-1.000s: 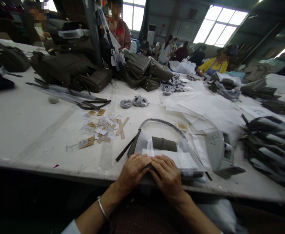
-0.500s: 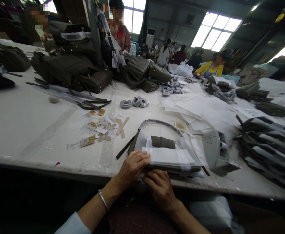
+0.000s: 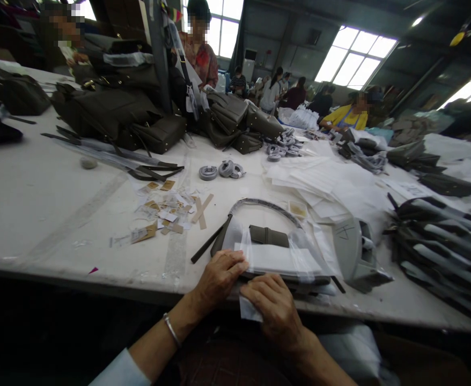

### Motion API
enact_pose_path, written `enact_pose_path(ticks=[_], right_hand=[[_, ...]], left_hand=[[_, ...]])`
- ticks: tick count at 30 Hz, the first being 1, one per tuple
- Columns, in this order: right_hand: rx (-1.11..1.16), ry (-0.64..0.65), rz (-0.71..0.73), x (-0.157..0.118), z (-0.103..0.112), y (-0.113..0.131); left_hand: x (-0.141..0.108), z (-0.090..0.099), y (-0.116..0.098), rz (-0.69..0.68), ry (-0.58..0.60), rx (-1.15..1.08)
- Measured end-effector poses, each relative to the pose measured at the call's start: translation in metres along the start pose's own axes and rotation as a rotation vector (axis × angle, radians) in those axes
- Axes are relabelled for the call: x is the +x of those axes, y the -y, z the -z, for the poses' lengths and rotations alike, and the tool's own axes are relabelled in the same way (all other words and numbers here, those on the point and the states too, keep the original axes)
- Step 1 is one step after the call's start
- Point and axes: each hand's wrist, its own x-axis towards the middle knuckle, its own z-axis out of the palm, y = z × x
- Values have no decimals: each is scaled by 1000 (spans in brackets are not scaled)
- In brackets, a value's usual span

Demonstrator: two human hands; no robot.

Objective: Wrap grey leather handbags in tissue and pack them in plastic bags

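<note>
The olive handbag (image 3: 268, 237) lay at the near edge of the desk (image 3: 139, 265), partly covered by white paper (image 3: 281, 259) and clear film (image 3: 233, 234). The left hand (image 3: 219, 272) pressed its near left corner; whether the thumb gripped below, I could not tell. The right hand (image 3: 274, 306) pinched a translucent strip (image 3: 249, 309). The bag was probably light and soft, the film slippery, so the body's two ends seemed a safer hold than the wrapped handle (image 3: 268, 202).
</note>
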Motion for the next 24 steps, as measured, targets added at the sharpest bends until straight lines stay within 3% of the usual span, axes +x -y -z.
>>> enact_pose_path(ticks=[5,14,24], right_hand=[[-101,-16,-36,30,14,-19],[-57,187,-386,48,5,-55],[69,228,-642,57,-3,-62]], left_hand=[[-2,-3,-6,62,0,-22],[-3,6,-19,259,37,-98],[6,14,-20,123,154,11]])
